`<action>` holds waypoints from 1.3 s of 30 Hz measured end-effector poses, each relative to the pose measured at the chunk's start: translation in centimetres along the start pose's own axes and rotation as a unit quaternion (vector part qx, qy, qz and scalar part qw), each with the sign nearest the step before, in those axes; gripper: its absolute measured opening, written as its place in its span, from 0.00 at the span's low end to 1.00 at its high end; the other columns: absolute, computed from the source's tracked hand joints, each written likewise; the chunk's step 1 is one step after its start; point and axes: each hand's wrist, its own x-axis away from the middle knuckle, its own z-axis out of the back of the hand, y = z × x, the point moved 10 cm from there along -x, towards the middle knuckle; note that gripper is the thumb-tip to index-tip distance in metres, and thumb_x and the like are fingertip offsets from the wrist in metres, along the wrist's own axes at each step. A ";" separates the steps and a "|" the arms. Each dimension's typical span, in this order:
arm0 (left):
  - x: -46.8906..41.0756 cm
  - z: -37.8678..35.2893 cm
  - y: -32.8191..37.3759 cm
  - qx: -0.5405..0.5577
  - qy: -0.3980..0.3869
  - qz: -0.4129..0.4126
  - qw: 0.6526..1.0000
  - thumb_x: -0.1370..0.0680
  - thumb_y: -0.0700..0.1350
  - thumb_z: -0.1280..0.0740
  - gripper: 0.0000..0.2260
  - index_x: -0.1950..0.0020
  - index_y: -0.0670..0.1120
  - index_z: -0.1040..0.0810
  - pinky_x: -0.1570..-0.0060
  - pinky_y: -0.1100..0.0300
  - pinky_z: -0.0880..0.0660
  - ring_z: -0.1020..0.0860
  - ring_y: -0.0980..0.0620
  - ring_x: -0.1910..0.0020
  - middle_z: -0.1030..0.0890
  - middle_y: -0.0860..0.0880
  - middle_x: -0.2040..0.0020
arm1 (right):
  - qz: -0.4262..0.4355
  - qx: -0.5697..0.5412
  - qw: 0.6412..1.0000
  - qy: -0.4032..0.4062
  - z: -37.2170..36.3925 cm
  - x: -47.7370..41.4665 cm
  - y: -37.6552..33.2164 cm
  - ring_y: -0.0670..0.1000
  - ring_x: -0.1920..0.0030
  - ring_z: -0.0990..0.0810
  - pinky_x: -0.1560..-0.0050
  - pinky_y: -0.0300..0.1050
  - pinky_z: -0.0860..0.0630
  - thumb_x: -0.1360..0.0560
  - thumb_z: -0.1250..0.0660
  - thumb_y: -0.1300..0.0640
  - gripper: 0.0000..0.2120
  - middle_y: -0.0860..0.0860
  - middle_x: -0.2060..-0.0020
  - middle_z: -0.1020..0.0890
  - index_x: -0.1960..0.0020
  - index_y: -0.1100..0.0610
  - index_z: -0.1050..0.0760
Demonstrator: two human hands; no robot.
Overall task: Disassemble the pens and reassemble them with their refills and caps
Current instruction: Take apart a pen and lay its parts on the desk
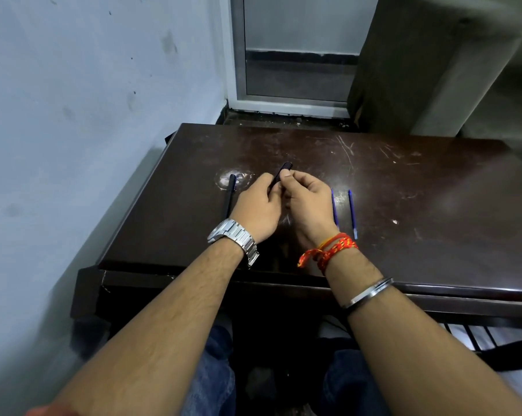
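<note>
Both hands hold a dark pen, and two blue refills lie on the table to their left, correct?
Not left: the head view shows the blue refills lying right of the right hand. The left hand and it do hold the dark pen.

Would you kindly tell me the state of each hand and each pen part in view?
Left hand: grips the dark pen piece.
Right hand: pinches the same piece.
Dark pen piece: held by both hands, far end sticking out past the fingers.
Black pen: lying on the table, untouched.
Left refill: lying loose.
Right refill: lying loose, apart from the other.
</note>
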 end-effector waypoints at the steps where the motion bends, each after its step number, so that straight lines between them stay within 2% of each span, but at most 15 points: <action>1: 0.0 0.1 0.0 0.007 -0.004 -0.006 1.000 0.18 0.50 0.41 0.10 0.59 0.50 0.30 0.72 0.61 0.36 0.27 0.54 0.71 0.24 0.52 0.68 | 0.005 0.006 1.000 -0.001 -0.1 0.1 -0.2 0.56 0.61 0.26 0.59 0.50 0.28 0.21 0.33 0.59 0.09 0.59 0.63 0.22 0.59 0.58 0.20; 4: 0.0 0.2 -1.3 0.014 -0.051 0.027 0.998 0.23 0.55 0.34 0.11 0.55 0.48 0.23 0.67 0.59 0.33 0.25 0.56 0.69 0.21 0.53 0.66 | 0.013 -0.022 0.999 0.029 0.2 0.0 -0.6 0.47 0.68 0.25 0.67 0.40 0.28 0.21 0.34 0.61 0.09 0.53 0.67 0.22 0.60 0.57 0.22; 6: 0.2 0.5 -3.5 -0.004 -0.067 0.106 0.992 0.29 0.58 0.30 0.14 0.60 0.47 0.22 0.68 0.59 0.31 0.23 0.53 0.68 0.21 0.52 0.67 | 0.016 -0.054 0.994 0.094 1.8 -0.4 -1.0 0.42 0.73 0.27 0.71 0.36 0.29 0.21 0.34 0.60 0.08 0.50 0.69 0.24 0.59 0.57 0.23; 7: 0.3 1.0 -4.3 -0.003 -0.054 0.145 0.988 0.29 0.57 0.32 0.15 0.64 0.46 0.23 0.68 0.59 0.31 0.23 0.50 0.67 0.21 0.51 0.67 | 0.023 -0.032 0.992 0.123 2.8 -0.5 -1.3 0.43 0.71 0.26 0.69 0.38 0.27 0.21 0.33 0.58 0.07 0.50 0.68 0.23 0.57 0.57 0.22; 9: 0.4 2.2 -5.4 0.057 0.001 0.201 0.978 0.28 0.51 0.38 0.13 0.66 0.44 0.23 0.63 0.56 0.28 0.23 0.43 0.63 0.18 0.47 0.63 | 0.051 0.137 0.980 0.138 4.0 -0.9 -2.2 0.47 0.63 0.21 0.58 0.45 0.22 0.23 0.31 0.53 0.07 0.50 0.64 0.19 0.55 0.57 0.19; 12: 0.3 2.7 -5.0 0.082 0.042 0.189 0.978 0.29 0.44 0.40 0.11 0.61 0.41 0.20 0.61 0.51 0.25 0.22 0.40 0.62 0.17 0.45 0.63 | 0.048 0.411 0.910 0.030 2.2 -0.5 -1.2 0.53 0.56 0.16 0.51 0.46 0.21 0.27 0.29 0.50 0.10 0.53 0.63 0.15 0.58 0.57 0.16; 14: 0.3 2.2 -5.1 0.071 0.032 0.174 0.982 0.28 0.41 0.36 0.06 0.63 0.46 0.21 0.57 0.49 0.19 0.18 0.40 0.60 0.19 0.45 0.63 | 0.042 0.475 0.879 -0.001 1.1 -0.2 -0.2 0.56 0.55 0.17 0.51 0.47 0.20 0.28 0.28 0.52 0.10 0.56 0.63 0.15 0.60 0.59 0.16; 16: 0.4 1.8 -5.4 0.093 0.032 0.177 0.979 0.29 0.39 0.31 0.11 0.67 0.53 0.24 0.53 0.48 0.18 0.17 0.42 0.57 0.17 0.46 0.61 | 0.035 0.502 0.864 -0.002 0.7 -0.2 0.5 0.57 0.55 0.17 0.52 0.47 0.20 0.29 0.27 0.53 0.09 0.57 0.61 0.16 0.62 0.59 0.17; 20: 0.7 2.3 -5.9 0.112 0.060 0.176 0.976 0.32 0.40 0.24 0.11 0.65 0.54 0.21 0.52 0.50 0.18 0.16 0.48 0.58 0.17 0.53 0.63 | 0.034 0.527 0.849 0.000 0.5 -0.2 1.4 0.58 0.56 0.18 0.54 0.47 0.20 0.31 0.25 0.51 0.11 0.57 0.58 0.17 0.59 0.59 0.20; 23: 0.8 2.5 -5.8 0.107 0.059 0.171 0.978 0.33 0.41 0.22 0.09 0.56 0.50 0.17 0.51 0.52 0.18 0.16 0.51 0.57 0.15 0.51 0.59 | 0.051 0.512 0.857 0.025 0.8 0.0 0.8 0.57 0.60 0.18 0.61 0.44 0.25 0.30 0.27 0.46 0.16 0.55 0.65 0.19 0.63 0.60 0.21; 25: 0.9 2.7 -5.3 0.080 0.060 0.158 0.982 0.33 0.42 0.22 0.12 0.51 0.47 0.15 0.51 0.60 0.20 0.17 0.54 0.57 0.15 0.52 0.58 | 0.098 0.474 0.873 0.063 0.9 0.1 -0.7 0.54 0.60 0.18 0.60 0.44 0.24 0.27 0.31 0.45 0.17 0.53 0.65 0.18 0.61 0.59 0.20; 28: 1.1 2.9 -4.2 0.058 0.064 0.129 0.988 0.32 0.42 0.23 0.10 0.52 0.49 0.15 0.68 0.79 0.30 0.21 0.64 0.64 0.20 0.59 0.65 | 0.117 0.347 0.928 0.066 0.6 0.3 -1.7 0.45 0.63 0.19 0.58 0.42 0.23 0.25 0.34 0.39 0.18 0.46 0.68 0.18 0.60 0.53 0.19; 31: 1.2 2.8 -3.2 0.042 0.057 0.103 0.992 0.32 0.43 0.22 0.11 0.52 0.49 0.16 0.70 0.81 0.33 0.24 0.67 0.64 0.22 0.61 0.65 | 0.072 0.250 0.965 0.043 0.2 -0.1 -0.5 0.46 0.62 0.17 0.58 0.46 0.20 0.29 0.31 0.36 0.21 0.48 0.64 0.15 0.53 0.54 0.16; 35: 1.4 2.8 -2.5 0.037 0.063 0.080 0.994 0.32 0.42 0.24 0.09 0.53 0.47 0.16 0.68 0.81 0.32 0.23 0.67 0.65 0.21 0.58 0.65 | 0.078 0.246 0.965 0.035 0.2 -0.6 -0.1 0.50 0.59 0.16 0.51 0.56 0.18 0.28 0.27 0.45 0.12 0.50 0.63 0.14 0.55 0.54 0.16; 39: 1.4 2.9 -2.3 0.029 0.070 0.075 0.994 0.33 0.43 0.23 0.08 0.56 0.46 0.16 0.68 0.81 0.32 0.23 0.66 0.65 0.20 0.56 0.65 | 0.081 0.241 0.967 0.030 0.1 -0.8 0.0 0.46 0.63 0.19 0.53 0.56 0.18 0.27 0.28 0.46 0.09 0.48 0.65 0.16 0.57 0.52 0.18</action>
